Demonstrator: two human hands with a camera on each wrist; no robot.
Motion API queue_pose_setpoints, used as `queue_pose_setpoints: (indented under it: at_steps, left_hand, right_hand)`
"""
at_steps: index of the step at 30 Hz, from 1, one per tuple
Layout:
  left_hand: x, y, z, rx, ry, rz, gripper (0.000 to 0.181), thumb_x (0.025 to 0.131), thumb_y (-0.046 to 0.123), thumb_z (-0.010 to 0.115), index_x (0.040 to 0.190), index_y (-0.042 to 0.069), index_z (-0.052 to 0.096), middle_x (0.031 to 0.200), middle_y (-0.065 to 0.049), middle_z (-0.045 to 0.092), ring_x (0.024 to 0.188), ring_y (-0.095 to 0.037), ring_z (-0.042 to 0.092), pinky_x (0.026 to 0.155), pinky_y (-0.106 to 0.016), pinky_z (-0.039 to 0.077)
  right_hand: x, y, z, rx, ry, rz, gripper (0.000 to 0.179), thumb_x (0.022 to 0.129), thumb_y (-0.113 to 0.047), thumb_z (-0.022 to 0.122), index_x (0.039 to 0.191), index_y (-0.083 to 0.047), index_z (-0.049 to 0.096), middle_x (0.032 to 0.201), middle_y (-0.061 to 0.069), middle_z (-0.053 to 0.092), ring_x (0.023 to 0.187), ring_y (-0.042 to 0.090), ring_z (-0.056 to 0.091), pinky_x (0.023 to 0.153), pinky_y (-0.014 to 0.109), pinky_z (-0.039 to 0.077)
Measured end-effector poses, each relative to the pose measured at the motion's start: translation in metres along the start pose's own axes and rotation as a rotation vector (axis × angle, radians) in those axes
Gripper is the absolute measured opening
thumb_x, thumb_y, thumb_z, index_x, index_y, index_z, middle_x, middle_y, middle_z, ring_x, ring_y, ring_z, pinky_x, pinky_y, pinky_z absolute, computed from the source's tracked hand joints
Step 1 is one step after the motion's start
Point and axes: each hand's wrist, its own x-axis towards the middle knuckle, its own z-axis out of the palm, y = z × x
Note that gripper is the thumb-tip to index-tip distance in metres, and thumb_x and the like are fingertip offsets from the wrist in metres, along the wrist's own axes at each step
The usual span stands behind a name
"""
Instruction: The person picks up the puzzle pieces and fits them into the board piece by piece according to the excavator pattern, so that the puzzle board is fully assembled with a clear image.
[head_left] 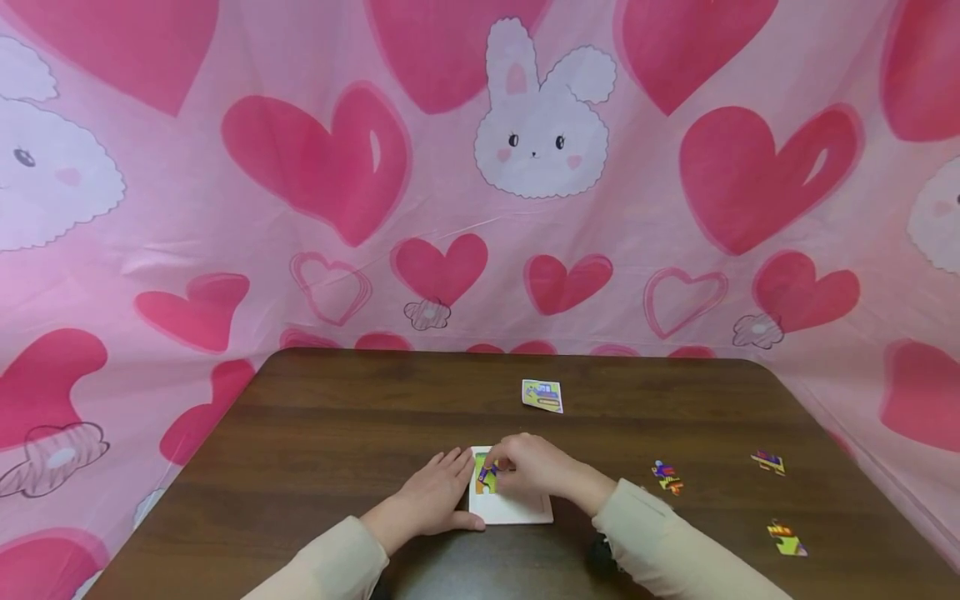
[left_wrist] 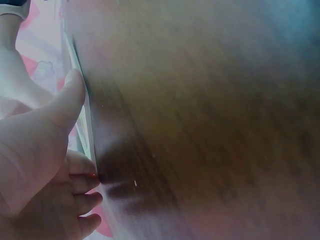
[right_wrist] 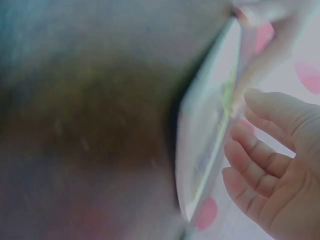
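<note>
A white puzzle board lies on the table, with colourful green, purple and orange pieces in its upper left part. My left hand rests beside its left edge, fingers extended and thumb along the lower left corner; the left wrist view shows that thumb against the edge. Over the board my right hand bends its fingers down at the purple part of the picture and hides much of the board. In the right wrist view, the right hand has thumb and fingers apart, with nothing visible held between them.
Loose puzzle pieces lie to the right: a purple and yellow group, another piece farther right, and a yellow-green one nearer. Behind the board is a small picture card of a digger. A pink heart-patterned cloth hangs behind the table.
</note>
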Motion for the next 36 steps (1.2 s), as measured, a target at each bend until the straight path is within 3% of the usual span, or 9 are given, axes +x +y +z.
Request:
queue_pose_setpoints:
  at_steps: [9,14,20,28,36]
  left_hand:
    - [0.001,0.0,0.003,-0.014,-0.031,-0.028,0.087,0.079,0.061,0.057,0.135,-0.004,0.041,0.141,-0.019,0.037,0.128,-0.031,0.035,0.103,-0.042,0.029]
    - [0.001,0.0,0.003,-0.012,-0.024,-0.023,0.086,0.079,0.06,0.057,0.135,-0.004,0.042,0.141,-0.019,0.037,0.128,-0.031,0.035,0.103,-0.042,0.029]
    - [0.001,0.0,0.002,-0.009,-0.023,-0.021,0.087,0.079,0.061,0.057,0.134,-0.004,0.043,0.14,-0.019,0.038,0.128,-0.031,0.035,0.103,-0.042,0.029]
    - [0.001,0.001,0.002,-0.009,-0.029,-0.022,0.087,0.079,0.061,0.057,0.135,-0.004,0.042,0.141,-0.019,0.037,0.128,-0.031,0.034,0.103,-0.042,0.029]
    - [0.004,-0.001,0.006,-0.005,-0.027,-0.022,0.087,0.08,0.062,0.056,0.136,-0.004,0.041,0.141,-0.018,0.036,0.129,-0.031,0.034,0.103,-0.042,0.029]
  right_hand:
    - [-0.024,0.016,-0.033,0.058,0.098,0.054,0.024,0.078,-0.011,0.073,0.1,-0.003,0.067,0.09,0.003,0.064,0.077,0.017,0.057,0.067,0.029,0.049]
    - [-0.044,0.031,-0.047,0.078,0.162,0.107,0.029,0.077,-0.015,0.075,0.102,-0.003,0.066,0.094,0.006,0.065,0.082,0.02,0.058,0.073,0.039,0.051]
    - [-0.072,0.051,-0.062,0.102,0.229,0.174,0.03,0.076,-0.016,0.076,0.103,-0.007,0.065,0.093,0.003,0.062,0.086,0.024,0.058,0.075,0.042,0.05]
    - [-0.111,0.081,-0.07,0.068,0.295,0.18,0.033,0.077,-0.018,0.075,0.106,-0.006,0.063,0.093,0.004,0.062,0.086,0.025,0.058,0.075,0.041,0.049]
    - [-0.147,0.106,-0.069,0.049,0.271,0.202,0.035,0.078,-0.017,0.074,0.107,-0.001,0.062,0.092,0.004,0.061,0.083,0.022,0.057,0.072,0.037,0.049]
